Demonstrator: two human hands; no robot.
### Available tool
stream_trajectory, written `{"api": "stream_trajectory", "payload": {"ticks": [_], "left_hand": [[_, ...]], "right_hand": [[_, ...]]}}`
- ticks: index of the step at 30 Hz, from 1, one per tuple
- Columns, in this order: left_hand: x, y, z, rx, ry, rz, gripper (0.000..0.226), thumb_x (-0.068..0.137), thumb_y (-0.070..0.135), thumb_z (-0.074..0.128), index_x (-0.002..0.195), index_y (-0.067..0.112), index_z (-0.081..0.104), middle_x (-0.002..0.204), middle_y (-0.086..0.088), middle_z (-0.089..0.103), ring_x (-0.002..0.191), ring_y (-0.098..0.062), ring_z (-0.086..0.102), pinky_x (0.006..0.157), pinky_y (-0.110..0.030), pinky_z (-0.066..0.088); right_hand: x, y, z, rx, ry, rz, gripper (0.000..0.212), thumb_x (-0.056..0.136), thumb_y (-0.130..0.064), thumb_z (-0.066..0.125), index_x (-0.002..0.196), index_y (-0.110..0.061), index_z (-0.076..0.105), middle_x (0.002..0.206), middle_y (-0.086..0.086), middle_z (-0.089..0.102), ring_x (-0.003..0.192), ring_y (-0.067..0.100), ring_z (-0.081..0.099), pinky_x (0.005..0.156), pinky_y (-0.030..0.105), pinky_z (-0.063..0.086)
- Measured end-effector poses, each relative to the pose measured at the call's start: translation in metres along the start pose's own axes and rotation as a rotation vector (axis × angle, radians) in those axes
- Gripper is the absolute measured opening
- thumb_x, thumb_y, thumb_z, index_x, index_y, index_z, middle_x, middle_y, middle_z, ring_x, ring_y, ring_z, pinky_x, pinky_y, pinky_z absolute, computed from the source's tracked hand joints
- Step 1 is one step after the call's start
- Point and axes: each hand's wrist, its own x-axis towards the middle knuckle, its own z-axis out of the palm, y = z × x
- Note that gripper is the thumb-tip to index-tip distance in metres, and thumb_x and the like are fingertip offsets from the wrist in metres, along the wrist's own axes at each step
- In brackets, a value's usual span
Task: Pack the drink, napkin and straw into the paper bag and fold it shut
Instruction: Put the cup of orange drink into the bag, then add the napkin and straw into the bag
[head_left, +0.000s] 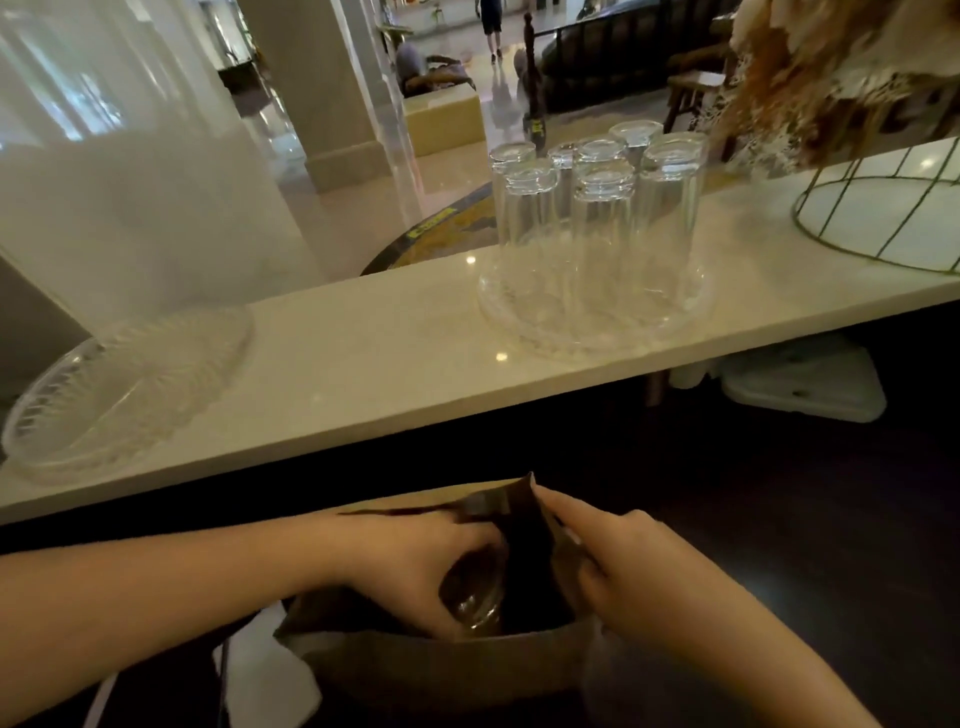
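Now the drink (470, 597), a dark cup with a clear lid, is going down into the open paper bag (441, 670), which stands below the near edge of the pale counter (363, 364). The left hand (415, 561) has its grip wrapped around the top of the cup, fingers closed over the lid, inside the bag's mouth. The right hand (623, 561) pinches the bag's right-hand rim, its grip closed on the paper and pulling the opening wide. Something white (270, 670) shows just beside the bag's lower left side, likely the napkin, though I can't say for sure; the straw I can't make out. Up on the counter a glass platter (124, 384) sits at the left end and a tray of upturned glasses (597, 228) stands toward the right, well apart from the hands. The risk here: if the cup is released tilted, it may tip in the bag and leak at the lid. And if the right hand lets the rim go slack, the paper could fold in and catch the cup.
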Motion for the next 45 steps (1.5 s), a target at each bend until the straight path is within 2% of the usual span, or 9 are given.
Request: {"api": "stream_trajectory", "payload": {"ticks": [5,19,26,31,33,35,37,41,45], "left_hand": [[0.053,-0.007,0.039,0.276,-0.018,-0.045,0.058,0.088,0.024,0.056,0.139,0.023,0.028,0.139,-0.010,0.044,0.122,-0.029,0.046,0.102,-0.043,0.041],[0.081,-0.033,0.067,-0.222,-0.077,-0.138,0.037,0.084,0.049,0.052,0.120,0.039,0.050,0.123,0.003,0.055,0.109,-0.016,0.052,0.098,-0.039,0.042],[0.050,-0.019,0.039,0.300,-0.174,-0.003,0.039,0.095,0.021,0.042,0.134,0.015,0.040,0.134,-0.013,0.048,0.118,-0.028,0.049,0.101,-0.038,0.039],[-0.037,-0.029,-0.010,-0.245,0.193,0.259,0.041,0.087,0.011,0.059,0.126,0.024,0.053,0.124,0.005,0.063,0.109,-0.006,0.061,0.092,-0.023,0.050],[-0.071,-0.045,-0.012,-0.642,0.641,0.299,0.029,0.084,0.006,0.062,0.109,0.021,0.064,0.101,0.006,0.073,0.083,-0.008,0.071,0.070,-0.019,0.056],[-0.088,-0.082,0.004,-0.835,1.193,0.190,0.018,0.084,0.004,0.059,0.090,0.020,0.067,0.078,0.008,0.074,0.059,-0.008,0.067,0.051,-0.015,0.050],[-0.088,-0.136,0.037,-0.861,1.425,-0.158,0.017,0.087,0.008,0.058,0.078,0.021,0.065,0.066,0.005,0.070,0.050,-0.002,0.061,0.046,-0.013,0.045],[-0.073,-0.228,0.136,-0.768,0.990,-0.861,0.032,0.083,0.038,0.062,0.075,0.007,0.069,0.075,-0.017,0.070,0.061,-0.021,0.064,0.060,-0.031,0.049],[-0.068,-0.241,0.200,-0.610,0.470,-1.092,0.071,0.075,0.067,0.052,0.121,0.013,0.056,0.124,-0.016,0.060,0.108,-0.030,0.058,0.078,-0.032,0.044]], "right_hand": [[0.007,0.007,0.008,0.027,0.014,-0.048,0.063,0.091,-0.014,0.038,0.140,-0.042,0.009,0.067,-0.012,0.044,0.052,0.005,0.043,0.050,0.015,0.038],[0.007,0.012,0.016,0.069,0.044,-0.019,0.074,0.089,-0.015,0.042,0.122,-0.069,0.003,0.067,-0.011,0.057,0.057,0.005,0.059,0.048,0.013,0.047],[0.009,0.000,0.016,0.035,0.025,0.033,0.077,0.090,-0.013,0.045,0.103,-0.072,-0.003,0.092,0.003,0.069,0.069,0.018,0.068,0.068,0.038,0.058],[0.016,-0.008,0.019,0.029,0.031,0.023,0.079,0.087,-0.008,0.047,0.103,-0.074,0.007,0.092,0.004,0.072,0.070,0.020,0.069,0.069,0.042,0.059],[0.018,-0.011,0.020,0.035,0.050,0.012,0.077,0.087,-0.007,0.048,0.103,-0.072,0.011,0.095,-0.005,0.068,0.073,0.018,0.069,0.071,0.036,0.059],[0.021,-0.015,0.024,0.038,0.042,0.007,0.074,0.088,-0.008,0.049,0.104,-0.069,0.011,0.095,-0.013,0.061,0.075,0.012,0.067,0.069,0.028,0.057],[0.025,-0.018,0.029,0.046,0.030,0.011,0.070,0.088,-0.008,0.050,0.113,-0.064,0.017,0.090,-0.016,0.059,0.074,0.006,0.066,0.068,0.026,0.056],[0.033,-0.028,0.040,0.027,0.023,0.021,0.073,0.087,-0.004,0.050,0.109,-0.068,0.021,0.083,-0.017,0.063,0.066,0.004,0.069,0.070,0.035,0.059],[0.036,-0.041,0.051,0.042,-0.011,0.039,0.073,0.087,-0.003,0.049,0.105,-0.068,0.020,0.084,-0.015,0.062,0.064,0.003,0.069,0.066,0.035,0.061]]}}
